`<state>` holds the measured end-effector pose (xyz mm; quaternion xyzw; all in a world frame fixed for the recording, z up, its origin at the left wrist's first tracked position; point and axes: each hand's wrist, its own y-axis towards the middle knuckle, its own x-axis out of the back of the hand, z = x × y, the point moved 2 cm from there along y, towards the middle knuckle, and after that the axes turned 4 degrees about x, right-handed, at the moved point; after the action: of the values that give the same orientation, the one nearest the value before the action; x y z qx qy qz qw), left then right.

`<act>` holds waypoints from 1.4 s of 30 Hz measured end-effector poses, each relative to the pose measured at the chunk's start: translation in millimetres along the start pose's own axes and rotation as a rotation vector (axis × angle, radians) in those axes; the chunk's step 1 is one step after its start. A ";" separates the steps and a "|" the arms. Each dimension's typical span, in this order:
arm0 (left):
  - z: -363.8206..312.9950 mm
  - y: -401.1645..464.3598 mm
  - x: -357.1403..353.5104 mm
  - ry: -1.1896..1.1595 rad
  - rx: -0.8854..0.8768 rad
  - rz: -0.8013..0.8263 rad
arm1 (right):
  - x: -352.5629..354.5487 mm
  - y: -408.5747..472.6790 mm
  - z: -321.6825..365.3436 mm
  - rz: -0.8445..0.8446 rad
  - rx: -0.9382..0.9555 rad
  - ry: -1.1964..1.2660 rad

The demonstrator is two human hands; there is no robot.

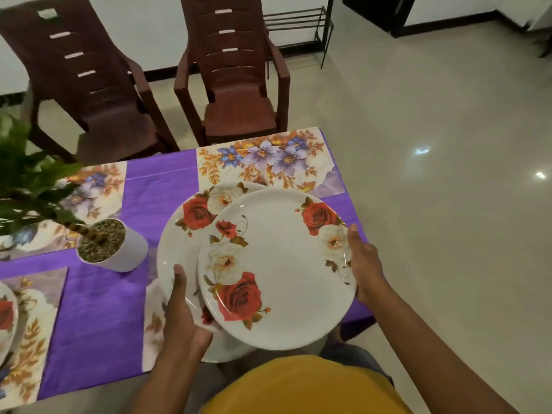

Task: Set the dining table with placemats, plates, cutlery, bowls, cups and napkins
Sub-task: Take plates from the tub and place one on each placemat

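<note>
Two white plates with red and white roses are held over the near right corner of the table. My right hand (366, 264) grips the right rim of the upper plate (280, 273). Beneath it, shifted left, is the lower plate (182, 243), and my left hand (179, 309) holds its near edge with the thumb on top. A floral placemat (265, 159) lies bare at the far right. Another placemat (152, 321) lies under the plates. At the left edge a third rose plate (6, 318) sits on a placemat (33, 330).
A purple cloth (98, 306) covers the table. A white pot (119, 249) with a green plant (27, 186) stands left of the plates. One more placemat (98, 186) lies at the far left. Two brown chairs (236, 85) stand behind the table. Tiled floor (433, 174) lies to the right.
</note>
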<state>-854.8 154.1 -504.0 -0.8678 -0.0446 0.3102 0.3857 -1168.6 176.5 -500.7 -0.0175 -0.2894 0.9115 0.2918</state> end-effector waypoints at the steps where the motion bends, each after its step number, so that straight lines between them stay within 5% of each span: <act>1: 11.2 1.4 -9.9 -0.010 0.004 -0.026 | 14.0 10.1 6.2 0.014 0.002 -0.006; 12: 104.9 -16.4 -85.0 -0.265 -0.110 -0.187 | 122.3 88.2 50.7 0.154 -0.015 -0.036; 29: 120.6 18.5 -134.1 -0.155 -0.026 -0.066 | 182.8 111.7 56.7 0.017 -0.021 0.046; 42: 186.9 66.9 -243.2 -0.151 -0.092 -0.273 | 258.9 247.3 103.8 0.039 -0.068 0.089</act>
<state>-1168.1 150.3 -523.4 -0.8446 -0.2051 0.3170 0.3796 -1533.1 99.4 -511.8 -0.0735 -0.3065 0.9051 0.2855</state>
